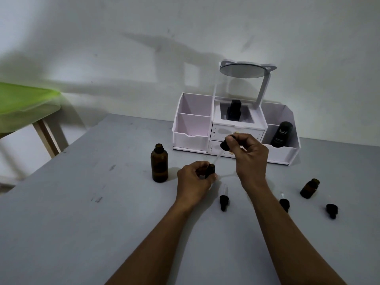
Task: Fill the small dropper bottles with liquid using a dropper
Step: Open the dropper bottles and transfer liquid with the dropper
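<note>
Pinching the dropper [224, 145], the right hand [249, 156] is aiming its tip at the small bottle [210, 170] gripped by the left hand [194, 178], a gentle squeeze likely next.

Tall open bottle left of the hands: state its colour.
The tall bottle is dark amber-brown, seen in the head view.

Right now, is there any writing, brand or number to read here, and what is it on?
"Kahf": white letters on the black bottle in the right compartment of the white organizer.
Smaller print under it: too blurred to read.
Large amber bottle and small amber bottle at right: no label visible.
</note>
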Motion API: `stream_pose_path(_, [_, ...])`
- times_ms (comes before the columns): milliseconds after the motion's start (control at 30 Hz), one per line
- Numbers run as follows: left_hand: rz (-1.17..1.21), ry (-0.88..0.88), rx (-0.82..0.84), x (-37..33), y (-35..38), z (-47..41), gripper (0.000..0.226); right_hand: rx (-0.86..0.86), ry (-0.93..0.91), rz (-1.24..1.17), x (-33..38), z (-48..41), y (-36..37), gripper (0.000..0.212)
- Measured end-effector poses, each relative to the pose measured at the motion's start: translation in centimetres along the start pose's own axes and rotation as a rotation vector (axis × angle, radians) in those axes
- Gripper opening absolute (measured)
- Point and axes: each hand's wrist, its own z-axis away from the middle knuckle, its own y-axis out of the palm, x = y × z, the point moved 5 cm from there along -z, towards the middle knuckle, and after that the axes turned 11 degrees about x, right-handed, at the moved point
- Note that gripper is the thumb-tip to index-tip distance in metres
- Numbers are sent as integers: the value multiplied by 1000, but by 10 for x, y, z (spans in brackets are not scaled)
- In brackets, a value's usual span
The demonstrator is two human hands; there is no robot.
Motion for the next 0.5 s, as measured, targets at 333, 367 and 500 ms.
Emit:
stream_pose_path(333, [10,-7,4,0,0,0,47,0,-3,-100,7,2,0,11])
stream_pose_path(367, [10,-6,4,0,0,0,47,-2,-3,-92,7,3,1,11])
stream_pose_path(500, [16,-3,4,0,0,1,47,-21,2,-37,4,2,1,9])
